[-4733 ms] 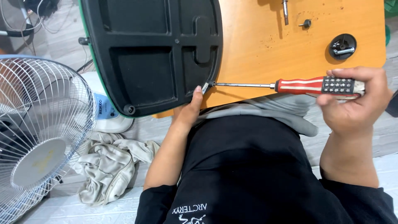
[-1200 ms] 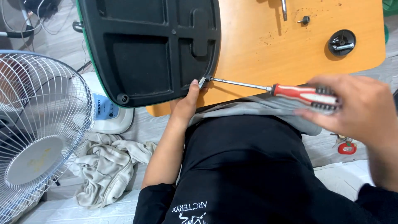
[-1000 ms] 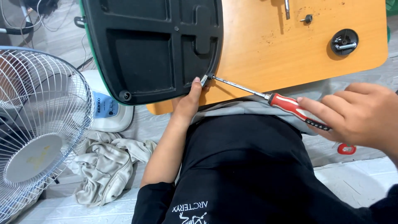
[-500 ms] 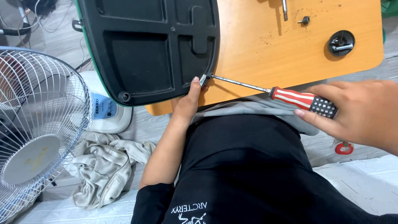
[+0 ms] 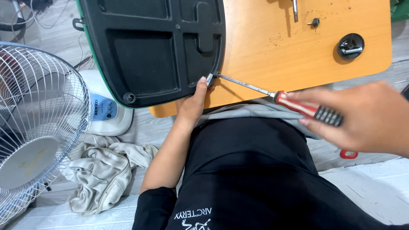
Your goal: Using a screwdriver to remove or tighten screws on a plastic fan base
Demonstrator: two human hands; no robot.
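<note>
A black plastic fan base (image 5: 153, 47) with a green rim lies upside down on a low orange wooden table (image 5: 298, 59). My left hand (image 5: 194, 104) presses against its lower right corner, thumb beside a screw there. My right hand (image 5: 362, 117) grips the red, white and black handle of a screwdriver (image 5: 294, 104). The screwdriver's tip sits on the screw at the base's corner.
On the table's far side lie a black round knob (image 5: 350, 45), a small screw (image 5: 314, 22) and a metal part (image 5: 295, 9). A standing fan with a wire grille (image 5: 34, 140) is at left, a crumpled beige cloth (image 5: 100, 174) on the floor beside it.
My right hand has shifted along the screwdriver handle, tilting it up and down, while the tip stays on the screw. My left hand has stayed at the base's corner.
</note>
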